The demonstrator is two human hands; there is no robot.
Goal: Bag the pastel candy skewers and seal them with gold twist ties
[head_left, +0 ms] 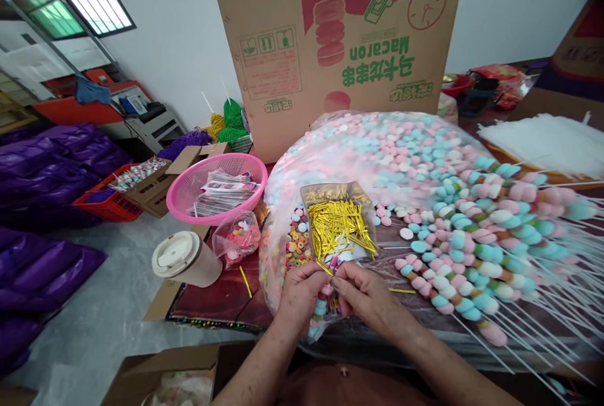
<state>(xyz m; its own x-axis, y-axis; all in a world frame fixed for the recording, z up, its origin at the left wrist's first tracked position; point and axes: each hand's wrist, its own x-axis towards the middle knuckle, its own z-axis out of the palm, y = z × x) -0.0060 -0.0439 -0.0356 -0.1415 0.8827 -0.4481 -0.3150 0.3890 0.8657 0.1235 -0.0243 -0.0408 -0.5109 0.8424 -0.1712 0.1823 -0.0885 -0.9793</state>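
My left hand (299, 289) and my right hand (365, 296) meet at the table's near edge, fingers pinched together around a gold twist tie (325, 267) and the top of a candy skewer in a clear wrapper (323, 308). Just beyond them lies an open bag of gold twist ties (340, 225). A heap of finished pastel candy skewers (481, 255) fans out to the right, sticks pointing toward me. A big clear bag of loose pink, blue and white candies (377, 148) fills the middle.
A pink basket of packets (214, 189), a lidded paper cup (184, 258) and a small bag of sweets (238, 237) sit left. A large "Macaron" carton (330, 34) stands behind. Purple bags (42, 167) and a red crate (108, 201) lie on the floor at left.
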